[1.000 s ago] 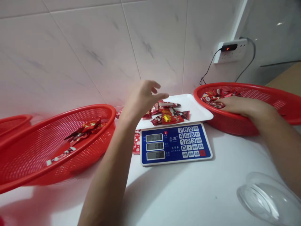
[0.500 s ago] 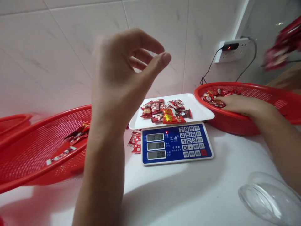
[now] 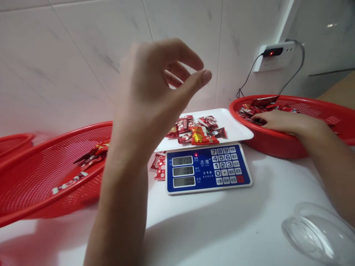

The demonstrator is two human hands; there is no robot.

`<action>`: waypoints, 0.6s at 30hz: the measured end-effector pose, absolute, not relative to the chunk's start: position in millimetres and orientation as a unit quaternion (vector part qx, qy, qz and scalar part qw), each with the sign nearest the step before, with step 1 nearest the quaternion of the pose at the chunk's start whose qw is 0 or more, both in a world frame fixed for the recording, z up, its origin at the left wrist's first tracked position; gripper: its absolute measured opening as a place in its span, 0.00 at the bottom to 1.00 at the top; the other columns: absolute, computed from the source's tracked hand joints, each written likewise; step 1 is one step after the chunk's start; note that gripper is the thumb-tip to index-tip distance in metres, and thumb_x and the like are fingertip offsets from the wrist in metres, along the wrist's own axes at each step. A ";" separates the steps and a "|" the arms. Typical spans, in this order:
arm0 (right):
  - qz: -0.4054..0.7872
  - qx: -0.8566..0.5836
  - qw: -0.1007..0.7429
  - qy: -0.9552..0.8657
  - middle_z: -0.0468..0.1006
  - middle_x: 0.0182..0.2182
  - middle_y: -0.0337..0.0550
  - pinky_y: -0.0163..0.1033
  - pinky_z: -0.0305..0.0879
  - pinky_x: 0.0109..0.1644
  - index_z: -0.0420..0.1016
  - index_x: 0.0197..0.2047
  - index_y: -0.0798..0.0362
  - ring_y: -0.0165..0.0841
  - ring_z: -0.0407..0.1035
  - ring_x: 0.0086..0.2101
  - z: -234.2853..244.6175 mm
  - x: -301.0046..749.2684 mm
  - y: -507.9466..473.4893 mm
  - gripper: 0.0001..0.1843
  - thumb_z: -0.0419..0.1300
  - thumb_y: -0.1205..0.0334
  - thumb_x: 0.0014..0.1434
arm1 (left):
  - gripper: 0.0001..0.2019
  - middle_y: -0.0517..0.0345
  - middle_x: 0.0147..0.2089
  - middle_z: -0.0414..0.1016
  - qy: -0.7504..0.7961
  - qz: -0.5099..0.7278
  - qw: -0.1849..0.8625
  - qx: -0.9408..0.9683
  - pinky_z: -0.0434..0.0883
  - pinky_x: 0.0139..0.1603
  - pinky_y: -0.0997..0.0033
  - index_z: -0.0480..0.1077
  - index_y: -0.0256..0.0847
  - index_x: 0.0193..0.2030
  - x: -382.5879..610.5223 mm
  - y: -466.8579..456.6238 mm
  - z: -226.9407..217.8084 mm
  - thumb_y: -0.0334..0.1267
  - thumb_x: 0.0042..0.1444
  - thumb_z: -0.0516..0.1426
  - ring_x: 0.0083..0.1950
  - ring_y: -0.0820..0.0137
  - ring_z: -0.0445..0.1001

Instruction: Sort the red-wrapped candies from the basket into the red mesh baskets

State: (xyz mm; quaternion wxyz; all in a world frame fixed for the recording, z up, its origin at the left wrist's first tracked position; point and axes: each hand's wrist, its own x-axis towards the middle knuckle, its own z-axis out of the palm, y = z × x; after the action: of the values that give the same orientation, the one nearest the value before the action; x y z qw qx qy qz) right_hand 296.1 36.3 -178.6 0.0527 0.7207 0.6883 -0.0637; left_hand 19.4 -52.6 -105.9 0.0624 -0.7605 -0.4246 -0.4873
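Note:
My left hand (image 3: 158,85) is raised in the middle of the view, fingers loosely curled and nothing in them. It hangs above and to the left of a white tray (image 3: 234,123) on a blue digital scale (image 3: 208,170). Wrapped red sweets (image 3: 198,135) lie in a loose heap on the tray. My right hand (image 3: 285,125) rests palm down on wrapped sweets (image 3: 246,111) in a red mesh basket (image 3: 313,105), fingers stretched towards the tray. A few more sweets (image 3: 159,168) lie on the counter next to the scale.
A second red mesh basket (image 3: 69,142) holding a few sweets (image 3: 91,159) sits at left, with a third basket rim (image 3: 13,142) behind it. A clear plastic dome (image 3: 318,236) lies front right. Tiled wall behind; a wall socket (image 3: 273,55) holds a plugged-in adapter.
My left hand has risen from beside the tray and stays up. The tray's sweets now lie spread out, and a dark packet sits on top of the right basket's pile.

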 end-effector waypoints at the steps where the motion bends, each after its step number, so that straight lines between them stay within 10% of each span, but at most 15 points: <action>1: -0.072 0.724 0.059 0.683 0.71 0.61 0.55 0.46 0.64 0.56 0.70 0.65 0.52 0.46 0.70 0.54 -177.0 294.1 34.7 0.25 0.49 0.58 0.69 | 0.04 0.65 0.38 0.82 -0.421 -0.486 0.062 -0.763 0.76 0.47 0.63 0.79 0.43 0.41 19.9 -52.0 -106.3 0.38 0.60 0.64 0.41 0.69 0.80; 7: -0.073 0.723 0.048 0.685 0.70 0.62 0.56 0.47 0.63 0.56 0.72 0.63 0.53 0.47 0.69 0.56 -169.9 287.6 27.9 0.24 0.48 0.57 0.69 | 0.09 0.57 0.45 0.81 -0.413 -0.500 0.025 -0.760 0.74 0.50 0.62 0.77 0.44 0.46 15.8 -46.0 -107.6 0.43 0.62 0.63 0.46 0.66 0.78; 13: 0.000 0.708 -0.019 0.706 0.75 0.56 0.52 0.49 0.67 0.51 0.73 0.58 0.50 0.50 0.72 0.50 -157.8 294.0 16.6 0.22 0.54 0.50 0.66 | 0.35 0.44 0.65 0.69 -0.504 -0.436 -0.087 -0.740 0.71 0.58 0.54 0.60 0.47 0.67 -7.7 1.8 -123.6 0.62 0.58 0.59 0.65 0.53 0.69; 18: -0.111 0.570 -0.183 0.794 0.61 0.68 0.46 0.55 0.61 0.65 0.56 0.73 0.44 0.52 0.60 0.64 -156.0 251.3 4.6 0.43 0.57 0.36 0.60 | 0.50 0.31 0.74 0.53 -0.595 -0.168 -0.110 -0.778 0.58 0.68 0.37 0.55 0.38 0.71 -15.4 70.1 -160.1 0.74 0.52 0.51 0.72 0.39 0.57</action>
State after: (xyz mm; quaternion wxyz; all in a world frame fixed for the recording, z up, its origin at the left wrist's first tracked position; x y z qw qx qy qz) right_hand 251.3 4.6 -156.0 -0.1828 0.5696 0.7935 -0.1115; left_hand -15.4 70.1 -160.1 -0.1101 -0.7781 -0.5951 -0.1683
